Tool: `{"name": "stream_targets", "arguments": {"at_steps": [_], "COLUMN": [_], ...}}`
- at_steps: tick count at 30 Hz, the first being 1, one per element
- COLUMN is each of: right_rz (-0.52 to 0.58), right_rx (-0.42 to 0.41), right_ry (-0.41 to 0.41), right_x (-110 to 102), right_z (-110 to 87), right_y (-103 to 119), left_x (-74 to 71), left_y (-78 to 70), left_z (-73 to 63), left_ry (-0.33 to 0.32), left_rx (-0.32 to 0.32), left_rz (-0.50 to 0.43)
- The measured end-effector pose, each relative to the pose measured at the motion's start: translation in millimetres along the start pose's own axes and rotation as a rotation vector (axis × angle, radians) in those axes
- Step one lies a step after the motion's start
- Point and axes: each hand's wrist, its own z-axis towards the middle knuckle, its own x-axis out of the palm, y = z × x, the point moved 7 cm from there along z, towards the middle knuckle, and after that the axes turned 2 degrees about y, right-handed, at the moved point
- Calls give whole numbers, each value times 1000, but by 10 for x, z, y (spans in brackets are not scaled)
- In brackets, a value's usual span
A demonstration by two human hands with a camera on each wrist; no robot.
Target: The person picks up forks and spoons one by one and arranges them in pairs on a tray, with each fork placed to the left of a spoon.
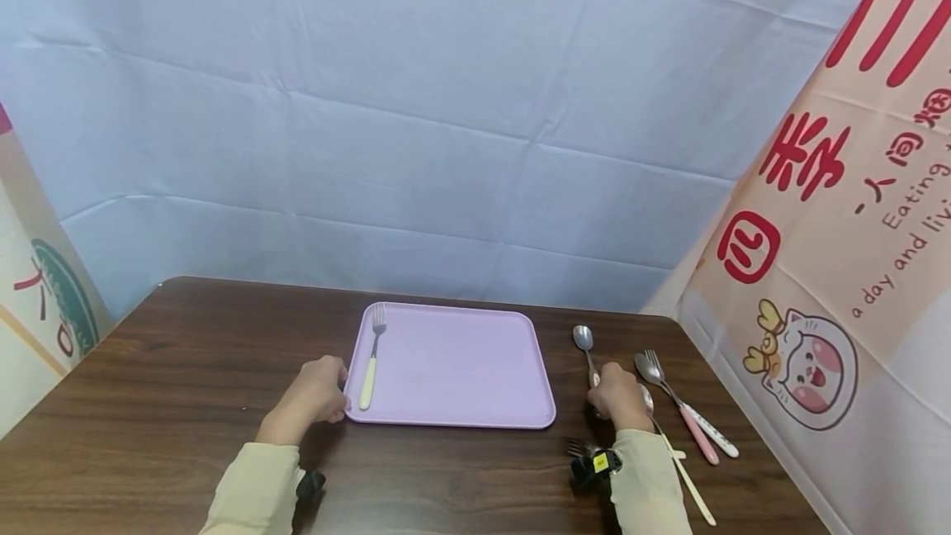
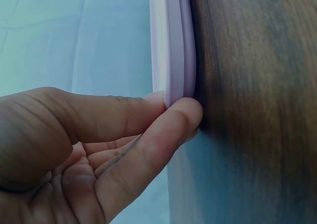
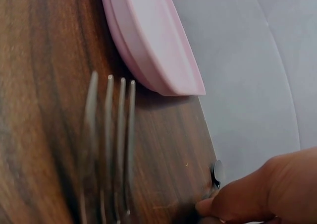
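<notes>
"At the near left corner of the lilac tray [image 1: 461, 366], what do you have for the left hand [image 1: 315, 390]?"

"Thumb and finger clamped on the rim, pinching it from both faces; plain in the left wrist view. Tray rests on the brown table [image 1: 186, 337]. Yellow-handled fork [image 1: 369, 378] lies along its left side, tines pointing away from the person."

"Right hand [image 1: 618, 395]?"

"Just right of the tray, apart from it, down at the handle of a spoon [image 1: 583, 338]. Bowl points away. Fingers look curled, but the hand hides most of the handle; whether they pinch it, I cannot tell."

"Other cutlery?"

"Loose fork [image 1: 575, 447] by the right wrist (its tines loom large in that wrist's view). Yellow-handled spoon [image 1: 689, 479] slants out beside the right sleeve. Farther right, another fork and spoon [image 1: 657, 366] lie together, one handle pink, one patterned white."

"Backdrop?"

"Pale blue cloth [image 1: 409, 147] behind; printed cloth [image 1: 810, 353] on the right."
</notes>
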Motion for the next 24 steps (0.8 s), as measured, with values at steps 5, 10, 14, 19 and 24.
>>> {"name": "stream_targets", "arguments": {"at_steps": [5, 10, 14, 19, 24], "right_rz": [-1, 4, 5, 6, 24], "right_rx": [5, 5, -9, -20, -15], "right_ry": [10, 17, 18, 13, -6], "right_x": [5, 11, 7, 5, -17], "right_z": [8, 10, 0, -3, -8], "right_y": [-14, -21, -17, -19, -13], "left_x": [4, 15, 17, 14, 11], "left_y": [-7, 14, 9, -8, -13], "left_z": [-6, 2, 7, -1, -4], "left_ry": [3, 12, 9, 4, 6], "left_rx": [4, -14, -7, 3, 3], "left_rz": [-23, -59, -45, -26, -29]}}
